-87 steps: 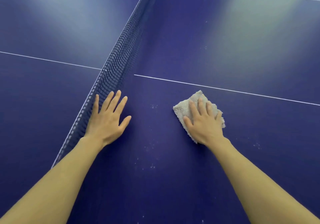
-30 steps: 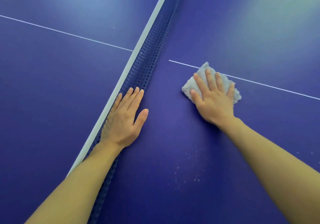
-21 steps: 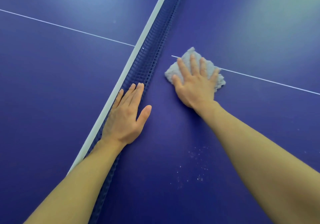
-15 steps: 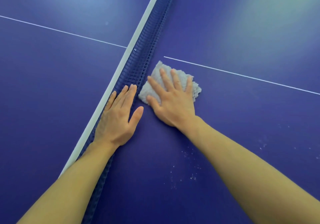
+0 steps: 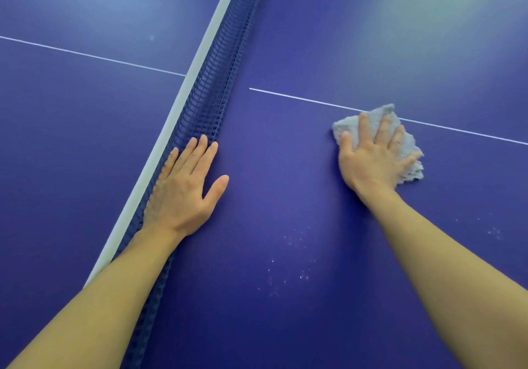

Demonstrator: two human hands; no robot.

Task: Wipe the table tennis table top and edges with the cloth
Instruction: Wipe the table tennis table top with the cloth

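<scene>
Blue table (image 5: 285,174) fills the view, with glare across its far right part. Net (image 5: 211,103) runs diagonally from top centre to lower left, with a white band (image 5: 183,94) along its top edge. A thin white line (image 5: 300,99) crosses the top on both sides of the net.

Left hand (image 5: 183,188): flat on the table, palm down, fingers straight and together, thumb spread to the right. Holds nothing. Its little-finger side lies against the net mesh. Left forearm (image 5: 114,297) lies along the net.

Right hand (image 5: 368,157): palm down on the cloth (image 5: 350,127), fingers spread and straight, pressing it to the table. No curl round the cloth shows; the fingertips are slightly blurred, so a grip at the far edge cannot be ruled out.

Cloth: pale grey, fluffy, crumpled. It sits on the right half, well apart from the net. Its far corner lies over the white line. Its edges stick out beyond the fingers at top and right.

White specks (image 5: 294,254) dot the table between the left forearm and the right forearm (image 5: 457,277), nearer than both hands. A second patch (image 5: 494,231) lies right of the right forearm
</scene>
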